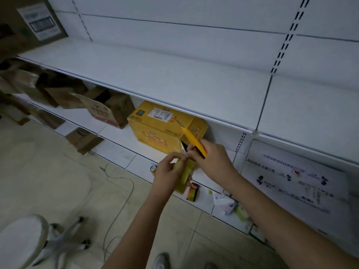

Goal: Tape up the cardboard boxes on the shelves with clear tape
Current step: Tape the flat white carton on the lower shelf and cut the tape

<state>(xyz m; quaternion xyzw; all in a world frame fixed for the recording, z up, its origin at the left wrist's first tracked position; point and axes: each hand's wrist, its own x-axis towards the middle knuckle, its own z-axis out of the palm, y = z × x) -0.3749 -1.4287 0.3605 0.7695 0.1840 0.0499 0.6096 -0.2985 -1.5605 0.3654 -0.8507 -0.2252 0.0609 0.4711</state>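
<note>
A: Pinching the tape end, left hand [168, 167] grips the tape roll [184, 176]; right hand [210, 159] clasps the yellow knife [194, 140].

B: Cut away from fingers, then seal the yellow box [161, 129] just behind on the lower shelf [116, 136].

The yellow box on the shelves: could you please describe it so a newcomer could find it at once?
Start at the white shelving and look under its wide top shelf, on the lower shelf. The yellow box sits there, just beyond the right hand holding a yellow utility knife. Its neighbours to the left are plain brown cardboard; it alone is bright yellow, with a white label on top.
</note>
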